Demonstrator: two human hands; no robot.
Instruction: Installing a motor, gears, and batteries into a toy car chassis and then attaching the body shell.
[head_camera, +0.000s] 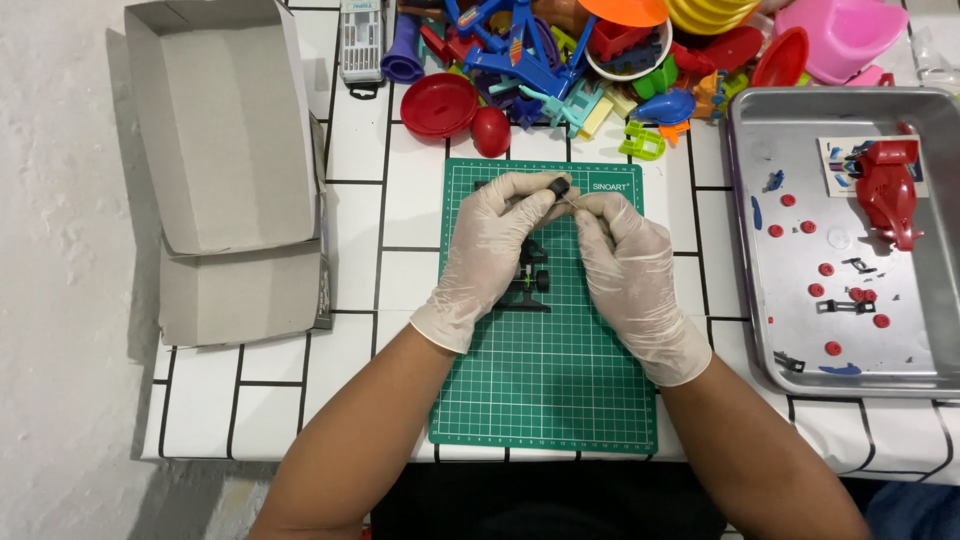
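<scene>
Both hands' fingers (545, 192) pinch a small black wheel (560, 187), its thin axle pointing right.

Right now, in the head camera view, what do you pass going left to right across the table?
Open grey cardboard box → left hand pinching a small black wheel over the green cutting mat → right hand → metal tray holding the red toy car body.

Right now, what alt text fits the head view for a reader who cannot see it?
Two gloved hands, left hand and right hand, pinch a small black wheel over a green cutting mat. A metal tray with a red toy car body sits to the right; a grey cardboard box lies left.
</scene>
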